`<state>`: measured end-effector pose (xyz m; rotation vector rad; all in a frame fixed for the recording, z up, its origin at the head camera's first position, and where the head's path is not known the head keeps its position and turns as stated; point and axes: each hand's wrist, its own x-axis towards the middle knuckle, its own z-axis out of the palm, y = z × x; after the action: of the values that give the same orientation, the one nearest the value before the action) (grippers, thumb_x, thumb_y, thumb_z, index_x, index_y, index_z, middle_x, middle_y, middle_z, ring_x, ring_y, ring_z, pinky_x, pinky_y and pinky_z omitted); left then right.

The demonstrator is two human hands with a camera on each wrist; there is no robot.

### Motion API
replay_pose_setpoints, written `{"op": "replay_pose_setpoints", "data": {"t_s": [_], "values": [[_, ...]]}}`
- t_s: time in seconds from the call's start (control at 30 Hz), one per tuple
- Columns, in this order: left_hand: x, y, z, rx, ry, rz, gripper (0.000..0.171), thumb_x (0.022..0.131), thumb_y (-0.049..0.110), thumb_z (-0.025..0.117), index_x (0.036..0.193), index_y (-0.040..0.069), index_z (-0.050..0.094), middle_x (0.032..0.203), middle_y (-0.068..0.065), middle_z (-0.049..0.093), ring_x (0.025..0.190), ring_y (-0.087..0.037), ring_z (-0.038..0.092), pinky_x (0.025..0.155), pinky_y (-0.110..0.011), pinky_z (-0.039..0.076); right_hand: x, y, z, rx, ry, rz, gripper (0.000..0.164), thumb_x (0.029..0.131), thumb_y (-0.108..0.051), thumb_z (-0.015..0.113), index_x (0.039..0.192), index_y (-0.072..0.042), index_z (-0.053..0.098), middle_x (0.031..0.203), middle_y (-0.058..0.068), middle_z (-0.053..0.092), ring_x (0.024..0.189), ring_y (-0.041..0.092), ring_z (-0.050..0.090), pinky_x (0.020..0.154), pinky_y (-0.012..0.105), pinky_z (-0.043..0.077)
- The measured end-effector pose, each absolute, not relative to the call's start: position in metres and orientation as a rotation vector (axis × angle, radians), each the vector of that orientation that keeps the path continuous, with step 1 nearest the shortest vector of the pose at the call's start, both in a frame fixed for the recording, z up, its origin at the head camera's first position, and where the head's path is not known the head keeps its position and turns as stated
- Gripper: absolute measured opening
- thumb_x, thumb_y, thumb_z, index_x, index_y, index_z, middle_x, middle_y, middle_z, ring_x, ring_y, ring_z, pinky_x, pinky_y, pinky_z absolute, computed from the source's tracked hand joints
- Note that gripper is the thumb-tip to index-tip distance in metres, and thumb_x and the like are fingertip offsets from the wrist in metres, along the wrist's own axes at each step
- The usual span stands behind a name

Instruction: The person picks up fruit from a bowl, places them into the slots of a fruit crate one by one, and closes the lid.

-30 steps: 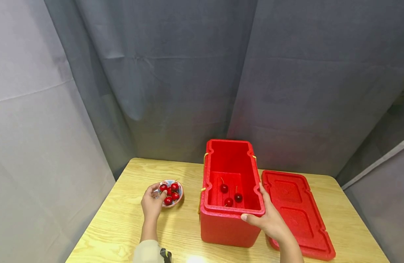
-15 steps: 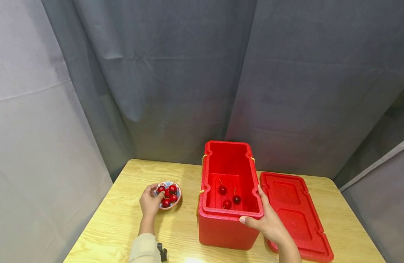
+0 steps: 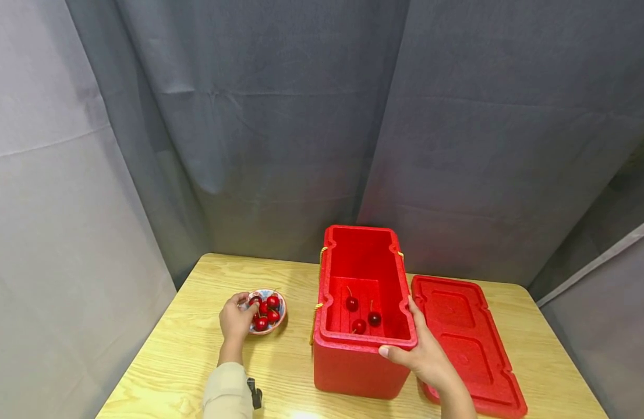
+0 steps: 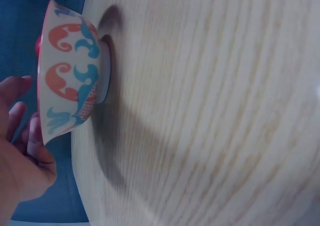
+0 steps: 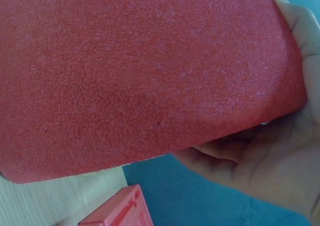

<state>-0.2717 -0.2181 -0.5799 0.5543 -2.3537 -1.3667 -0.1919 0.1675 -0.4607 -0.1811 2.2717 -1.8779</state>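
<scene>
My left hand (image 3: 236,315) reaches over the left rim of a small patterned bowl (image 4: 70,76) that holds several red cherries (image 3: 272,315). Its thumb and fingers are among the cherries at that side, and whether they pinch one I cannot tell. In the left wrist view the fingertips stand right at the rim. My right hand (image 3: 429,356) grips the near right corner of a tall, lidless red foam box (image 3: 353,369), thumb on the front rim and fingers along the right side. Inside the box lie 3 cherries (image 3: 351,304) with stems, on its floor.
A red lid (image 3: 466,343) lies flat on the wooden table (image 3: 159,361), to the right of the box. Yellow cord (image 3: 315,320) hangs along the box's left side. Grey curtains (image 3: 280,116) stand behind the table.
The whole scene has shifted slightly left and down in the head view. My left fingers have moved a little among the cherries, which have shifted slightly; my right hand keeps its grip.
</scene>
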Motion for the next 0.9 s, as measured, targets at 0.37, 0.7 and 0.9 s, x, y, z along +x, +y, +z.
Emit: {"op": "replay_pose_setpoints", "data": {"t_s": [0.37, 0.7, 0.9], "values": [[-0.2769, -0.2189, -0.5788, 0.592, -2.424, -1.358, 0.040, 0.076, 0.014, 0.074, 0.111, -0.001, 0.063, 0.106, -0.019, 0.063, 0.101, -0.035, 0.055, 0.086, -0.047, 0.040, -0.1914, 0.1680, -0.4594, -0.146, 2.299, -1.849, 0.110, 0.068, -0.019, 0.082, 0.148, -0.024, 0.008, 0.140, 0.017, 0.035, 0.117, 0.038, 0.043, 0.077, 0.043, 0.051], [-0.2784, -0.2140, -0.5814, 0.619, -2.500, -1.270, 0.037, 0.078, 0.015, 0.073, 0.111, 0.001, 0.064, 0.107, -0.020, 0.059, 0.100, -0.036, 0.053, 0.084, -0.049, 0.042, -0.1914, 0.1684, -0.4621, -0.141, 2.299, -1.856, 0.109, 0.067, -0.020, 0.082, 0.148, -0.024, 0.009, 0.140, 0.017, 0.035, 0.114, 0.034, 0.046, 0.078, 0.043, 0.051], [-0.2796, -0.2109, -0.5802, 0.620, -2.560, -1.165, 0.035, 0.078, 0.016, 0.073, 0.110, 0.003, 0.065, 0.108, -0.020, 0.056, 0.101, -0.038, 0.050, 0.084, -0.053, 0.038, -0.1922, 0.1681, -0.4612, -0.139, 2.304, -1.844, 0.109, 0.068, -0.023, 0.082, 0.148, -0.024, 0.009, 0.140, 0.016, 0.035, 0.115, 0.036, 0.045, 0.077, 0.043, 0.051]]}}
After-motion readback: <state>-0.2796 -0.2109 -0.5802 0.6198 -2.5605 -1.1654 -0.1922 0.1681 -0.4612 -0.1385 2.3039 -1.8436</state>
